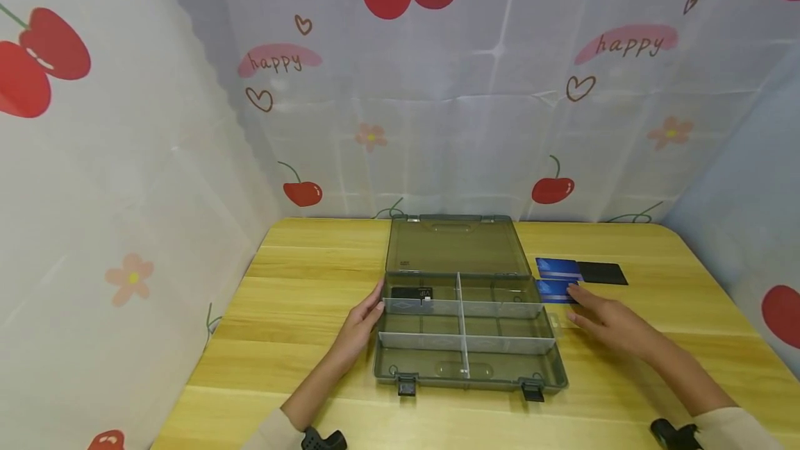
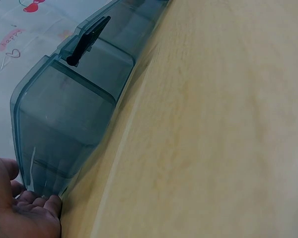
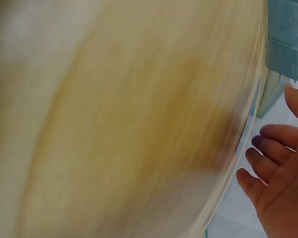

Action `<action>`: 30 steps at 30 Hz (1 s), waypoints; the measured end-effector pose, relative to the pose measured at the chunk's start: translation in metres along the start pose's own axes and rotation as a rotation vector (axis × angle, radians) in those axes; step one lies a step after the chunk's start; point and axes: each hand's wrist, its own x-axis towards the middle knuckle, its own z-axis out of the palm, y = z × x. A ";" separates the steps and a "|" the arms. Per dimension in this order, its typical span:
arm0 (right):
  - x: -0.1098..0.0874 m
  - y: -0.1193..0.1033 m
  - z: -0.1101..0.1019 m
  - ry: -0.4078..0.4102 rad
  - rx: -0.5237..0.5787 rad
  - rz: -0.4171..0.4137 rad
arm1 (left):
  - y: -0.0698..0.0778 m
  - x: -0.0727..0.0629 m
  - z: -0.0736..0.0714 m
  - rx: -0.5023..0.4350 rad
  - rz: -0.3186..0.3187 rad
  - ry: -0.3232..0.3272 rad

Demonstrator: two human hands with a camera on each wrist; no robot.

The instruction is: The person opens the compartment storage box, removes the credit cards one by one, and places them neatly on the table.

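In the head view, a clear smoke-grey compartment box (image 1: 509,326) lies with its lid (image 1: 455,245) folded back. My left hand (image 1: 357,323) rests at its left wall, thumb by the rim; the left wrist view shows fingertips against the box's side (image 2: 64,119). A black card (image 1: 409,293) marked VIP lies in the back left compartment. Right of the box, my right hand (image 1: 603,314) has its fingertips on the near blue card (image 1: 553,292). Behind that card lie another blue card (image 1: 557,269) and a black card (image 1: 604,273). In the right wrist view the fingers are spread and loosely bent.
The wooden table (image 1: 300,255) carries the box and cards. Two black latches, one being the left latch (image 1: 407,386), hang from the box's front edge. A printed cloth (image 1: 425,123) with cherries hangs behind the table and along its sides.
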 end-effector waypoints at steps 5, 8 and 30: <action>-0.002 -0.002 0.002 -0.064 -0.017 0.011 | 0.001 0.000 0.000 -0.006 0.000 -0.002; -0.003 -0.003 0.002 -0.074 -0.024 0.022 | 0.002 0.000 0.000 -0.012 -0.001 -0.004; -0.001 -0.002 -0.004 -0.077 -0.030 0.027 | 0.001 0.000 0.000 -0.007 0.001 0.004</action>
